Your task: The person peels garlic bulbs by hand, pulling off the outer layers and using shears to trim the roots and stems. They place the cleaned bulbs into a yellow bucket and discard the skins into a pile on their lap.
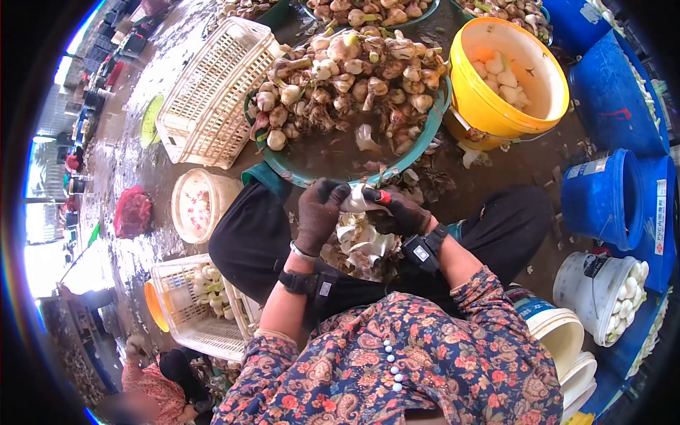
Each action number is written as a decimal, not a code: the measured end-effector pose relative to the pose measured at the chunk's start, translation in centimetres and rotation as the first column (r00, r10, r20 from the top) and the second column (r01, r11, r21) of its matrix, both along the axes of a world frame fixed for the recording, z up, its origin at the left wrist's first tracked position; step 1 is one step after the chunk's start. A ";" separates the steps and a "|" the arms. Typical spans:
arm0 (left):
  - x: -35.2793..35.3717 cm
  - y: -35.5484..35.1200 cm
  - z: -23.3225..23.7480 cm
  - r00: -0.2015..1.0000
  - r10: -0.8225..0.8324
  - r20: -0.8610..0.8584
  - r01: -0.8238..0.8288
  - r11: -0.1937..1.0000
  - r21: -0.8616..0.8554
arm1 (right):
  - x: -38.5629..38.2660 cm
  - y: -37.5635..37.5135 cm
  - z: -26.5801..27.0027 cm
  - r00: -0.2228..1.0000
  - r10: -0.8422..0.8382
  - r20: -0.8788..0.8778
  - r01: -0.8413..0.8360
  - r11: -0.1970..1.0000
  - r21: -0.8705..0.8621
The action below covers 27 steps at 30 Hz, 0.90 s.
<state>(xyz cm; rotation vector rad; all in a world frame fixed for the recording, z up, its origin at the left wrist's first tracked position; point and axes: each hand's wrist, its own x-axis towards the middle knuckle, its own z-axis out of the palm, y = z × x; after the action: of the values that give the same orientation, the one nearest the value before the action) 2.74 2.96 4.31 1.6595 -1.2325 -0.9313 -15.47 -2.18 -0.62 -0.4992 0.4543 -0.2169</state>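
Note:
Between my two gloved hands, just in front of the basin's near rim, is a whitish garlic bulb [360,200]. My left hand [319,216] closes on its left side. The fingers of my right hand [405,212] are curled at its right end, where a small red and black piece shows; I cannot tell whether this is a tool. Below the hands, pale garlic skins [365,241] are heaped in my lap. Unpeeled garlic bulbs [347,78] are piled in the round green basin [440,117], with a loose peel lying in its near part.
A yellow bucket [471,95] with peeled garlic stands right of the basin. White crates [205,92] and a white tub [230,188] are on the left. Blue [591,198] and white buckets [577,287] line the right. Another person [156,389] sits at lower left.

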 end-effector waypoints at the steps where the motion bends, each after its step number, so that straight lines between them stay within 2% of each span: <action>1: 0.9 -0.5 -1.3 0.993 0.103 0.061 -0.100 0.993 -0.064 | 0.0 0.0 0.4 0.998 -0.020 0.065 0.013 0.994 0.106; 2: 2.0 -0.7 -2.8 0.971 0.211 0.114 -0.196 0.972 -0.131 | 0.0 0.2 1.1 0.991 -0.045 0.126 0.017 0.977 0.214; 3: 3.6 -0.9 -4.3 0.953 0.302 0.019 -0.300 0.951 -0.072 | -0.4 0.8 5.4 0.986 -0.159 -0.055 0.164 0.981 0.103; 4: 5.0 -0.7 -6.0 0.957 0.288 0.045 -0.277 0.947 -0.163 | -0.3 0.2 5.1 0.985 -0.162 -0.055 0.166 0.982 0.093; 6: 4.1 -0.2 -2.2 0.897 0.308 -0.318 -0.263 0.948 0.178 | -0.1 0.2 3.3 0.974 -0.225 -0.006 0.222 0.956 0.190; 9: 1.7 0.0 -0.9 0.925 0.163 -0.342 -0.135 0.985 0.104 | 0.7 -0.4 1.3 0.979 -0.181 0.095 0.154 0.958 0.242; 10: 0.6 0.0 -0.8 0.970 0.120 -0.210 -0.100 0.989 0.107 | 0.8 -0.3 1.0 0.977 -0.162 0.141 0.124 0.961 0.246; 11: -0.7 -0.1 -1.4 0.990 0.136 0.022 -0.136 0.991 0.016 | 1.0 0.1 1.4 0.987 -0.120 0.110 0.099 0.979 0.179; 12: -1.5 -0.3 -1.9 0.953 0.163 0.254 -0.147 0.986 -0.080 | 1.0 0.7 1.9 0.988 -0.155 0.018 0.154 0.987 0.045; 13: -1.5 -0.8 -1.6 0.936 0.218 0.275 -0.219 0.975 -0.029 | 0.9 0.6 1.7 0.997 -0.076 0.027 0.074 0.993 0.094; 14: -1.3 -1.2 -1.7 0.937 0.213 0.276 -0.214 0.977 -0.028 | 0.7 0.5 1.7 0.999 -0.002 0.040 -0.003 0.990 0.143; 15: -1.1 -1.4 -2.0 0.956 0.201 0.216 -0.203 0.979 -0.014 | 0.5 0.6 1.6 0.999 -0.006 0.037 0.001 0.989 0.145; 16: -0.9 -1.6 -2.3 0.969 0.194 0.153 -0.196 0.981 -0.002 | 0.4 0.6 1.8 0.999 -0.015 -0.037 0.021 0.986 0.167; 17: -0.5 -1.9 -2.6 0.958 0.194 0.212 -0.199 0.980 0.004 | 0.5 0.5 2.0 0.994 -0.023 -0.108 0.042 0.982 0.184; 18: -0.1 -2.2 -3.2 0.957 0.196 0.214 -0.201 0.980 0.002 | 0.6 0.7 1.6 0.994 -0.021 -0.106 0.040 0.982 0.182; 21: 1.9 -3.1 -6.6 0.779 0.264 0.569 -0.323 0.946 0.003 | 0.0 1.7 1.2 0.992 -0.058 -0.112 0.081 0.974 0.211; 22: 3.8 -3.0 -8.9 0.744 0.237 0.624 -0.361 0.929 0.078 | -0.2 2.0 0.5 0.996 -0.086 -0.014 0.085 0.995 -0.045; 24: 4.2 -2.8 -6.8 0.771 -0.040 0.636 -0.285 0.871 0.401 | -0.3 2.3 2.7 0.946 -0.148 -0.288 0.157 0.988 0.008; 25: 4.4 -2.2 -7.6 0.879 -0.087 0.469 -0.098 0.929 0.357 | -0.3 2.0 1.8 0.946 -0.155 -0.285 0.164 0.986 0.008; 26: 4.5 -1.6 -7.9 0.944 -0.157 0.290 0.078 0.960 0.269 | -0.3 1.3 0.5 0.995 -0.093 -0.022 0.095 0.978 0.186; 27: 4.5 -1.2 -8.3 0.933 -0.173 0.314 0.091 0.961 0.260 | -0.2 0.7 -0.7 0.966 -0.063 0.250 -0.024 0.943 0.331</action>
<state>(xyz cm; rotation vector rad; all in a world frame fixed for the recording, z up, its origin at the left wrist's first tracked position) 7.20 1.73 -4.01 2.0098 -1.5233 -0.9361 -15.68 -1.44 -1.35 -0.1314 0.2332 -0.2160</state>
